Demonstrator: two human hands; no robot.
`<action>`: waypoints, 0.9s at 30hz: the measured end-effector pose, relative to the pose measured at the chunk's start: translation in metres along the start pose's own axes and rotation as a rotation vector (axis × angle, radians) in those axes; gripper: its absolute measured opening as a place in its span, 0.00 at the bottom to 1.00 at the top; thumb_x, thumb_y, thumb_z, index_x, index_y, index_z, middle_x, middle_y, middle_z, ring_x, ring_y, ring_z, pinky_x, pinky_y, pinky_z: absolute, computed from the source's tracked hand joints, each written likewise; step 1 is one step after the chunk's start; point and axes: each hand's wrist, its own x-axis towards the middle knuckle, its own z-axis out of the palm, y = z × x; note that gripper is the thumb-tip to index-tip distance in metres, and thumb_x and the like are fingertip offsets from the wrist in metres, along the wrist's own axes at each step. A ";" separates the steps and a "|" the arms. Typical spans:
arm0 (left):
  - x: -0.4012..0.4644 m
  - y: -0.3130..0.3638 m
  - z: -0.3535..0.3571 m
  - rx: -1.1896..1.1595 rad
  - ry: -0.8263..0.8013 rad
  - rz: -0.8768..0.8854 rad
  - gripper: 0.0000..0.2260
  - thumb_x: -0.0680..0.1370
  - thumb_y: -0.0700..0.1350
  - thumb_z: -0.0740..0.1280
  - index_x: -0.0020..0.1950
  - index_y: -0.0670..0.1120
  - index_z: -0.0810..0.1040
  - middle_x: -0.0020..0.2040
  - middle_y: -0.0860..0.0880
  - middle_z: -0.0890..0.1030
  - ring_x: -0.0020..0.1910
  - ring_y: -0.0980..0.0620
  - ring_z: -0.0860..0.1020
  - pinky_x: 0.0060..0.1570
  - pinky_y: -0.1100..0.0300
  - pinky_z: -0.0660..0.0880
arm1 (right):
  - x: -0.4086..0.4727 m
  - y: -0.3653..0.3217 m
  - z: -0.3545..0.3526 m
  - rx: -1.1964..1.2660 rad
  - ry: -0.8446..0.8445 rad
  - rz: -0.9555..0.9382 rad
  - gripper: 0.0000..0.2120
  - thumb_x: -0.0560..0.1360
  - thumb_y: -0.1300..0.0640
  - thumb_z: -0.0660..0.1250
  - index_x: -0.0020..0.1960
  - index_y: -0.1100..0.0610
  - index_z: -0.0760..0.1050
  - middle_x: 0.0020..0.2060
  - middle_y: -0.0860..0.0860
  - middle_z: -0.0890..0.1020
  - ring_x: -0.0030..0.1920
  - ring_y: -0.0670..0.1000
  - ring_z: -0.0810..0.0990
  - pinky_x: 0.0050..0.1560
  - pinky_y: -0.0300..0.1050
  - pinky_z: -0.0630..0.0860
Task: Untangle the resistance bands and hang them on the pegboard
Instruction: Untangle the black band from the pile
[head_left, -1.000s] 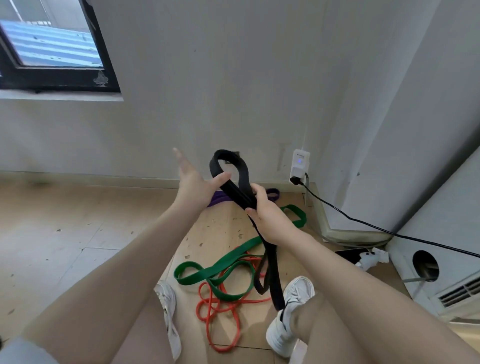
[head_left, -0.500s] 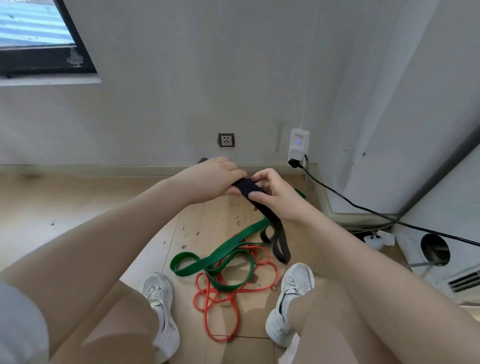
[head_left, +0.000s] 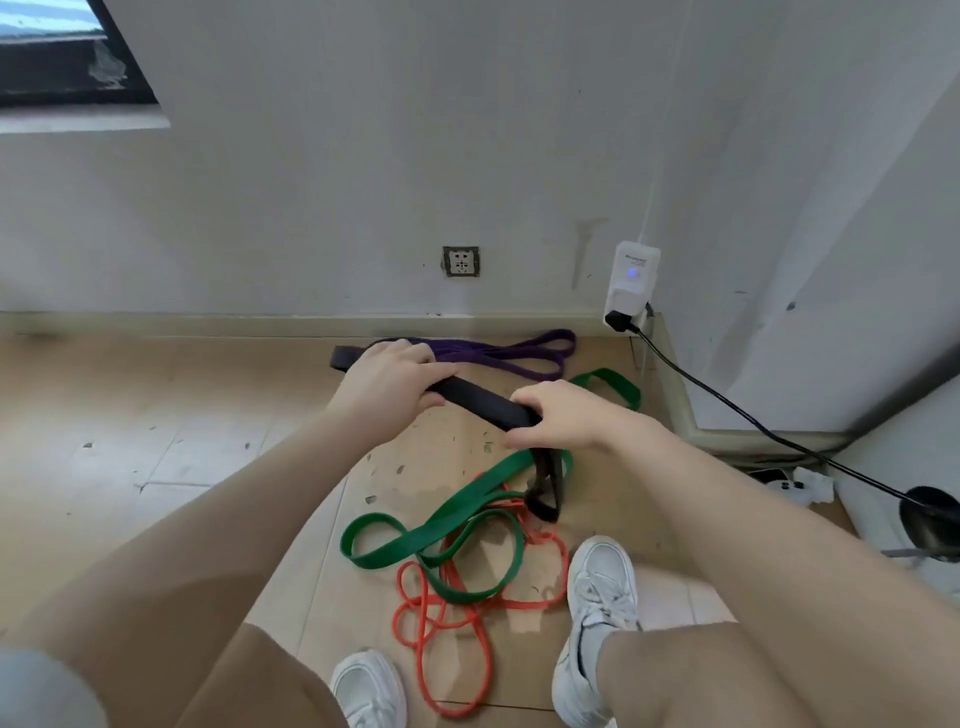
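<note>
Both hands hold a wide black resistance band (head_left: 480, 401) stretched between them above the floor. My left hand (head_left: 387, 382) grips its left part, and a short end pokes out past the fingers. My right hand (head_left: 558, 421) grips its right part, from which a black loop hangs down. Below it a green band (head_left: 441, 525) lies looped over a thin orange band (head_left: 457, 623) on the floor. A purple band (head_left: 511, 353) lies folded by the skirting board. No pegboard is in view.
My two white shoes (head_left: 597, 597) stand beside the orange band. A white plug-in device (head_left: 631, 283) on the wall has a black cable (head_left: 753, 421) running right across the corner. A wall socket (head_left: 461, 261) sits above the skirting. A white appliance stands at the right edge.
The black band came down from a raised loop to a low, flat stretch. My hands have moved apart along it and the camera has tilted down, so the purple band shows again.
</note>
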 end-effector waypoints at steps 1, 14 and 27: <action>0.005 -0.009 0.010 -0.015 -0.013 -0.045 0.19 0.80 0.51 0.59 0.72 0.53 0.66 0.64 0.50 0.74 0.64 0.50 0.69 0.65 0.56 0.63 | 0.011 0.005 0.002 0.034 -0.045 0.018 0.10 0.70 0.47 0.70 0.42 0.52 0.73 0.37 0.47 0.76 0.38 0.48 0.75 0.39 0.43 0.70; 0.132 -0.119 0.172 -0.111 0.003 -0.414 0.09 0.79 0.44 0.62 0.59 0.46 0.70 0.55 0.46 0.76 0.54 0.44 0.72 0.50 0.55 0.67 | 0.220 0.065 0.045 -0.855 0.231 -0.128 0.29 0.75 0.66 0.62 0.73 0.58 0.55 0.60 0.59 0.74 0.52 0.58 0.78 0.43 0.50 0.73; 0.165 -0.193 0.370 0.026 -0.279 -0.411 0.10 0.76 0.41 0.65 0.56 0.45 0.72 0.53 0.45 0.75 0.54 0.42 0.73 0.52 0.51 0.68 | 0.352 0.169 0.188 -0.668 -0.082 0.019 0.25 0.78 0.64 0.58 0.73 0.59 0.57 0.67 0.57 0.68 0.65 0.59 0.65 0.67 0.53 0.62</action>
